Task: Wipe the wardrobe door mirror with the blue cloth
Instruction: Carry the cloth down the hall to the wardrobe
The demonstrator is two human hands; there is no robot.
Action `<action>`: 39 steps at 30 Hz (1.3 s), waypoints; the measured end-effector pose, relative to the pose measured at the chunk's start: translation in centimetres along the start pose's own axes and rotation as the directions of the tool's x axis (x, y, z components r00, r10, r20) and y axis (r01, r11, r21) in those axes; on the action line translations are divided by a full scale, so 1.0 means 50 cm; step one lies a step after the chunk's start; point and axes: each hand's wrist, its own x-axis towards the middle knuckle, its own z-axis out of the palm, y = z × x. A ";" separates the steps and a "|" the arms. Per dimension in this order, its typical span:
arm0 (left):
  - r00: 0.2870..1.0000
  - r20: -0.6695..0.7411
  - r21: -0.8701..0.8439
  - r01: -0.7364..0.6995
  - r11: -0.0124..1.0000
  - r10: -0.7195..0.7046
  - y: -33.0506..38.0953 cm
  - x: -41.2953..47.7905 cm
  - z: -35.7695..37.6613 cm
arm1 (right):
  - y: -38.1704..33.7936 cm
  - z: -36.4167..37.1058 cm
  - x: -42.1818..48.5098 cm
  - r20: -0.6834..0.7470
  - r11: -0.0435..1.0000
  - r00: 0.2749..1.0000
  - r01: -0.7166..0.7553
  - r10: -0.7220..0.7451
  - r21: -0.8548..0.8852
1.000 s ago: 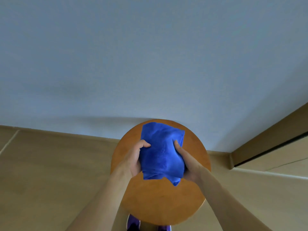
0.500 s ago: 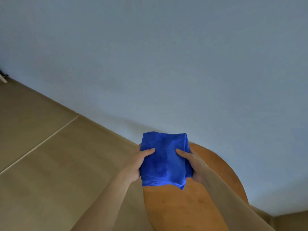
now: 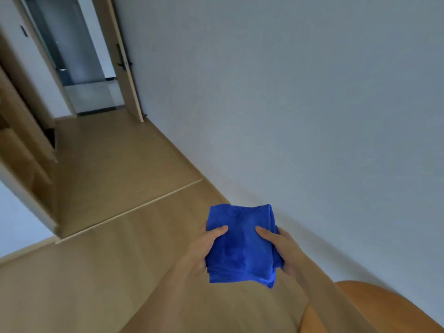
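Blue, folded, soft-piled cloth (image 3: 241, 246) is held flat between both hands, low in the centre of the view, above the beige wood-look floor (image 3: 120, 188) and near the foot of the plain pale grey-blue wall (image 3: 312, 92). The left grip (image 3: 200, 251) is closed on the cloth's left edge, with the thumb laid across the top face and the fingers hidden beneath. The right grip (image 3: 281, 251) is closed on the right edge in the same manner. A round orange-brown wooden counter (image 3: 374, 306) is seen at the lower right, apart from the cloth and partly covered by the right forearm. A light wooden door with a dark handle (image 3: 125, 61) stands open at the upper left. Blurred light-wood furniture (image 3: 19, 131) lines the left edge; whether a mirror is carried on it cannot be told.
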 end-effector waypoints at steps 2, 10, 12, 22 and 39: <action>0.997 -0.078 -0.023 -0.019 1.000 0.017 0.031 -0.009 -0.066 | -0.012 0.072 0.040 0.074 0.999 0.997 -0.005 0.008 -0.042; 0.942 -0.323 -0.103 -0.135 0.986 0.095 0.101 -0.026 -0.276 | -0.055 0.310 0.183 0.241 0.974 0.968 -0.008 0.064 -0.228; 0.924 -0.370 -0.111 -0.151 0.982 0.100 0.110 -0.017 -0.314 | -0.059 0.355 0.216 0.263 0.965 0.962 0.000 0.072 -0.263; 0.840 -0.537 -0.152 -0.188 0.970 0.078 0.210 0.132 -0.392 | -0.139 0.453 0.461 0.372 0.931 0.915 -0.013 0.159 -0.365; 0.788 -0.615 -0.209 -0.194 0.959 0.025 0.388 0.415 -0.461 | -0.281 0.530 0.797 0.393 0.864 0.905 0.063 0.161 -0.499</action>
